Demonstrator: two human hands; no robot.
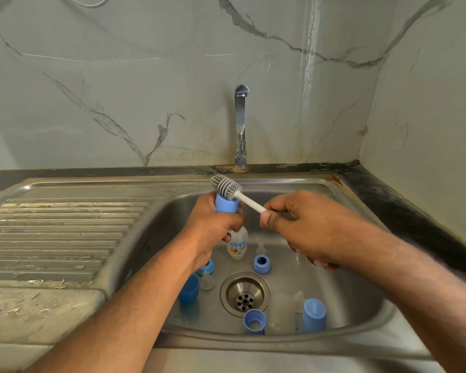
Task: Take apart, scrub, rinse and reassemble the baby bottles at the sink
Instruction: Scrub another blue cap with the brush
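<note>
My left hand (213, 227) grips a blue bottle cap (226, 204) over the sink. My right hand (304, 224) pinches the white handle of a grey silicone brush (226, 184), whose bristled head sits at the cap's open top. Lower in the basin lie a clear bottle (237, 244) with a printed label, blue collar rings (262, 263) (254, 321), blue caps (314, 314) (189, 289) and clear teats (207, 279) (299, 300). Another blue ring (207, 267) is partly hidden under my left wrist.
The steel sink (355, 265) has a round drain (244, 293) at its middle. A chrome tap (240, 125) stands at the back, with no water seen running. A ribbed draining board (59, 232) lies to the left. Marble walls close off the back and right.
</note>
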